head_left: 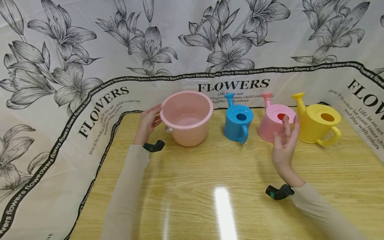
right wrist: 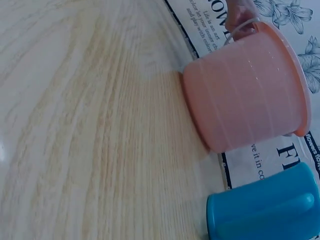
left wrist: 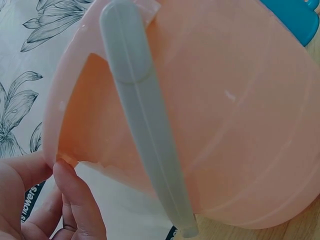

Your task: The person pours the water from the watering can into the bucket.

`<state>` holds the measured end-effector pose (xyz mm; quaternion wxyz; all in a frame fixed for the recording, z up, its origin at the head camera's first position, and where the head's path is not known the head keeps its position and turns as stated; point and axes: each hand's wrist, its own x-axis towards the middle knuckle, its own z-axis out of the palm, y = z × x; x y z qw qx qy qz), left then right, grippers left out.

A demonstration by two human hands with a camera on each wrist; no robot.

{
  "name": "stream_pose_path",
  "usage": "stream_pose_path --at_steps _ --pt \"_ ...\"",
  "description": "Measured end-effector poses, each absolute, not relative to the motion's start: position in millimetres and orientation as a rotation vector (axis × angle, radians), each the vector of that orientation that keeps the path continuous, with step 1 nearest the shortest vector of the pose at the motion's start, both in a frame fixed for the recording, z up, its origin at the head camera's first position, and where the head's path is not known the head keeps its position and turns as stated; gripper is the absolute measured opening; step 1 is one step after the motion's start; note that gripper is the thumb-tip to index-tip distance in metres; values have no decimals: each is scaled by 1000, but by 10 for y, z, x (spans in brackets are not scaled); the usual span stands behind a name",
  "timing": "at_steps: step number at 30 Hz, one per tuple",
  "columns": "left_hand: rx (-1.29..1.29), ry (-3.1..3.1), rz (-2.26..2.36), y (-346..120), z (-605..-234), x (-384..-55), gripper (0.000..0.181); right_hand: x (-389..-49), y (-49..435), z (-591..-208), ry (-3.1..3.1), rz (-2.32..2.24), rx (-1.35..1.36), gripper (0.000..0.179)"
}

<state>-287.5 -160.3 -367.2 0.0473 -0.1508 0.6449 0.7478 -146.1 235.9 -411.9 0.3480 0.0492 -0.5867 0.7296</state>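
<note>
A pink bucket [head_left: 192, 136] stands upright at the back of the table. My left hand [head_left: 148, 120] pinches its rim on the left side; in the left wrist view the thumb [left wrist: 77, 192] presses the rim's edge. The bucket's pale handle [left wrist: 145, 120] hangs down its side. My right hand [head_left: 285, 145] is raised with loosely bent fingers and nothing in it, overlapping the front of a pink watering can [head_left: 265, 125]. A blue watering can [head_left: 232, 125] stands between the bucket and the pink can, and a yellow watering can [head_left: 310, 128] is on the far right.
The wood-grain table [head_left: 180, 186] reaches toward me in front of the row. Behind and along the left hangs a white cloth [head_left: 168, 20] printed with flowers and lettering. Black devices are worn at the left wrist [head_left: 154, 146] and the right wrist [head_left: 279, 192].
</note>
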Motion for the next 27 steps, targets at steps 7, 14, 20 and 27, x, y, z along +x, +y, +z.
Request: stream_pose_path --at_steps 7,14,20,27 --pt "-435 1976 2280 -1613 -3689 -2876 40 -1496 2152 -4170 -1731 1863 57 69" --pt "-440 1975 2279 -1615 -3682 -2870 40 -1548 1974 -4227 -1780 2004 -23 68" --pt "-429 1982 2275 -1613 -3661 -2868 39 -1607 1838 -4273 -1741 2096 -78 68" --pt "-436 1988 2263 -1611 -3663 -2870 38 -1595 1734 -4280 -1836 2175 -209 64"
